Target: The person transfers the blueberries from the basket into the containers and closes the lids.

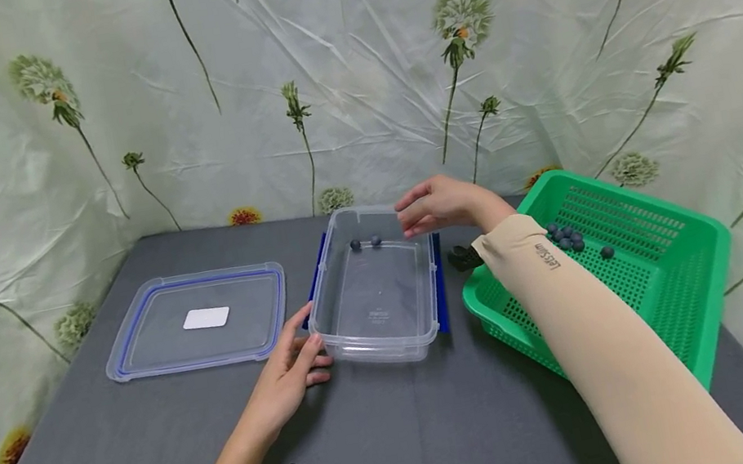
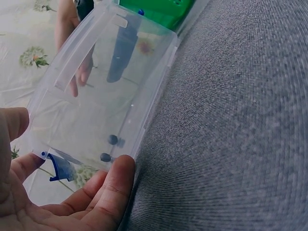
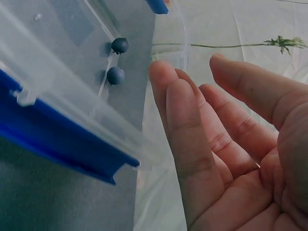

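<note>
The scene is enclosed behind and at both sides by a flower-printed sheet (image 1: 368,42). Below it, a table (image 1: 394,444) is covered in grey cloth. Its right part is taken up by a green basket (image 1: 716,279), partly hidden in the head view by the right sleeve (image 1: 604,324), which is stretched across it. To the basket's left, a clear container (image 1: 375,293) is set at the middle, with blue flaps (image 1: 440,294) at its left and right sides. Farther left, a clear lid (image 1: 251,311) is laid flat.

The container's near left corner is gripped by the left hand (image 1: 290,375), its fingers bent around it. The right hand (image 1: 441,205) is held loosely open by the far right corner, thumb parted from the fingers; whether the rim is touched cannot be told.

Inside the container, 2 blueberries (image 1: 376,240) are seen toward the far end. In the basket, more berries (image 1: 565,237) are clustered, with 1 set apart to the right.
</note>
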{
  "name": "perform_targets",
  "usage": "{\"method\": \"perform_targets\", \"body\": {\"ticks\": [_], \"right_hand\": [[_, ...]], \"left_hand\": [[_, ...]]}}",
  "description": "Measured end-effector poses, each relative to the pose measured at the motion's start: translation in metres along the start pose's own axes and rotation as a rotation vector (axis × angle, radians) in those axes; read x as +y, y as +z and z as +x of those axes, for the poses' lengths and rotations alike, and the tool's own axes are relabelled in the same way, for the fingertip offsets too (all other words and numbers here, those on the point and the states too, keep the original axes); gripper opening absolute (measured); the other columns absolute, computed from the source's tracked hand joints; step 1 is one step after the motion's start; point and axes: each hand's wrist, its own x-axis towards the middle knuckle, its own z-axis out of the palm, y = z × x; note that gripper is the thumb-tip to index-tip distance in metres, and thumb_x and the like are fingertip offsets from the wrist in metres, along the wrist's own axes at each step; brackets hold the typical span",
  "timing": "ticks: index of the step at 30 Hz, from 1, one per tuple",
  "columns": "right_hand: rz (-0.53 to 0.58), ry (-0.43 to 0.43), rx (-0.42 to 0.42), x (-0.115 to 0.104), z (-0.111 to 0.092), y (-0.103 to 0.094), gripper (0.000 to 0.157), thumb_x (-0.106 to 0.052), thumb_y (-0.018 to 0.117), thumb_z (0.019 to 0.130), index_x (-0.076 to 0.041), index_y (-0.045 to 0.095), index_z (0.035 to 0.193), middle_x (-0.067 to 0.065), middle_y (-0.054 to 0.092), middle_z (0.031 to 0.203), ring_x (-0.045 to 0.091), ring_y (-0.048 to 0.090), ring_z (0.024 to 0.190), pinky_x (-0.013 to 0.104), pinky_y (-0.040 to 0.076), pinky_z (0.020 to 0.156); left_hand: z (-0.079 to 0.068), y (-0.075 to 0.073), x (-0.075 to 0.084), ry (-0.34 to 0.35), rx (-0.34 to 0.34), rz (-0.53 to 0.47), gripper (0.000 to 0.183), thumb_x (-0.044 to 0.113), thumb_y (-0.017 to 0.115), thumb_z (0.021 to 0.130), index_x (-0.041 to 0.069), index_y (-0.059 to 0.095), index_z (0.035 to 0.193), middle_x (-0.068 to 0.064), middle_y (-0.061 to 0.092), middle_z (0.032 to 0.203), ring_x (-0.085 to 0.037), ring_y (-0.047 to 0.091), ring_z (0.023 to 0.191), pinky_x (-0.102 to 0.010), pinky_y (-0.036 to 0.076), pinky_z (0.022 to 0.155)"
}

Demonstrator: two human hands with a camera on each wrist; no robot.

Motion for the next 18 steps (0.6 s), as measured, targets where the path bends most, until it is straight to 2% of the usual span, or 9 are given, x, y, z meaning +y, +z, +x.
{"method": "perform_targets", "body": {"ticks": [5, 10, 13, 16, 18], "right_hand": [[0.002, -0.032, 0.001, 0.004, -0.006, -0.01, 0.048, -0.001, 0.061, 0.108, 0.01, 0.049, 0.153, 0.011, 0.073, 0.107, 0.015, 0.077, 0.093, 0.026, 0.063, 0.09], [0.001, -0.039, 0.026, 0.007, -0.012, -0.019, 0.049, -0.002, 0.061, 0.108, 0.009, 0.049, 0.153, 0.008, 0.073, 0.108, 0.016, 0.077, 0.096, 0.034, 0.061, 0.104], [0.013, -0.037, 0.025, 0.009, -0.016, -0.025, 0.05, -0.003, 0.062, 0.107, 0.008, 0.048, 0.154, 0.016, 0.071, 0.123, 0.017, 0.077, 0.099, 0.037, 0.059, 0.107], [0.015, -0.044, 0.024, 0.01, -0.022, -0.029, 0.049, -0.002, 0.063, 0.107, 0.007, 0.05, 0.154, 0.026, 0.065, 0.14, 0.018, 0.077, 0.103, 0.034, 0.061, 0.103], [0.008, -0.048, 0.027, 0.011, -0.026, -0.033, 0.048, -0.003, 0.063, 0.107, 0.006, 0.051, 0.153, 0.028, 0.064, 0.143, 0.019, 0.077, 0.106, 0.031, 0.062, 0.099]], "left_hand": [[-0.001, 0.0, 0.002, -0.009, 0.004, 0.009, 0.056, 0.025, 0.046, 0.117, 0.028, 0.027, 0.17, -0.028, 0.054, 0.137, -0.033, 0.07, 0.116, -0.034, 0.064, 0.092], [-0.002, 0.001, 0.0, -0.012, 0.009, 0.017, 0.056, 0.026, 0.047, 0.117, 0.029, 0.027, 0.17, -0.028, 0.054, 0.137, -0.033, 0.07, 0.117, -0.035, 0.065, 0.092], [-0.002, 0.002, 0.0, -0.012, 0.013, 0.021, 0.056, 0.027, 0.047, 0.117, 0.03, 0.027, 0.169, -0.027, 0.055, 0.137, -0.033, 0.07, 0.117, -0.033, 0.064, 0.091], [-0.003, 0.002, 0.001, -0.011, 0.015, 0.027, 0.056, 0.027, 0.047, 0.117, 0.031, 0.027, 0.169, -0.027, 0.055, 0.137, -0.032, 0.071, 0.117, -0.033, 0.064, 0.091], [-0.003, 0.002, 0.002, -0.008, 0.013, 0.03, 0.056, 0.027, 0.046, 0.117, 0.03, 0.027, 0.169, -0.027, 0.055, 0.138, -0.033, 0.07, 0.117, -0.033, 0.064, 0.091]]}}
